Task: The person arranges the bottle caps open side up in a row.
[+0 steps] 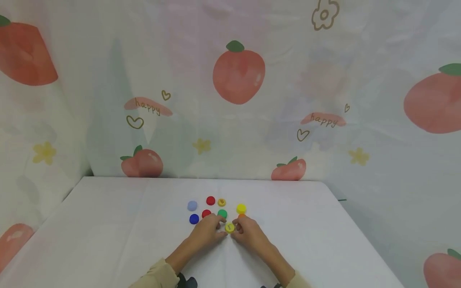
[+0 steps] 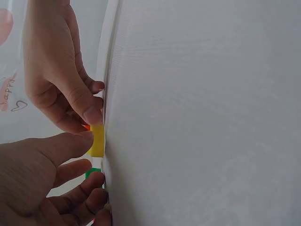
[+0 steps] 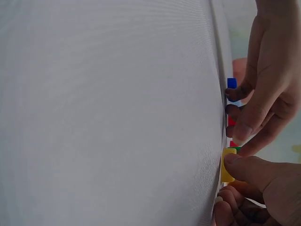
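A person's left forearm and right forearm extended from the near side of the scene, their near ends in beige sleeves, and slanted inward so that the two hands sat close together, thumbs on the near side. On the left, the left hand held its thumb and index finger apart, its other fingers loosely bent; on the right, the right hand pinched between thumb and forefinger, its remaining fingers curled inward.
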Demonstrator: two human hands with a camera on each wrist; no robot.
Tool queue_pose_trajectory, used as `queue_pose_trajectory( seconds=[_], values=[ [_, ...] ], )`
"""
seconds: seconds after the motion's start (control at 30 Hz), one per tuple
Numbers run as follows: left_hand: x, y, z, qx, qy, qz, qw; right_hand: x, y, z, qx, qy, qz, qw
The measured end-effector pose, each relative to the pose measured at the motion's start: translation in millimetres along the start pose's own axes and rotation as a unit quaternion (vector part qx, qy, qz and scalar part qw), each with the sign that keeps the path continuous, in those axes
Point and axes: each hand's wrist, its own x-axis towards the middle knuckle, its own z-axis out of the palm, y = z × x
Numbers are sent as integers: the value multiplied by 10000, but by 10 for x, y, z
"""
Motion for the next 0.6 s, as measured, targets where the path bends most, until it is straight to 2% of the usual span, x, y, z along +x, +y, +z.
queue_pose_trajectory(
  seconds=[0.23, 0.6],
  values=[
    [24, 6, 38, 6, 70, 1, 10000, 25, 17, 34, 2, 69, -88, 9999],
    [72, -25, 68, 161, 155, 239, 9995, 50, 59, 80, -2, 221, -221, 9995]
  ],
)
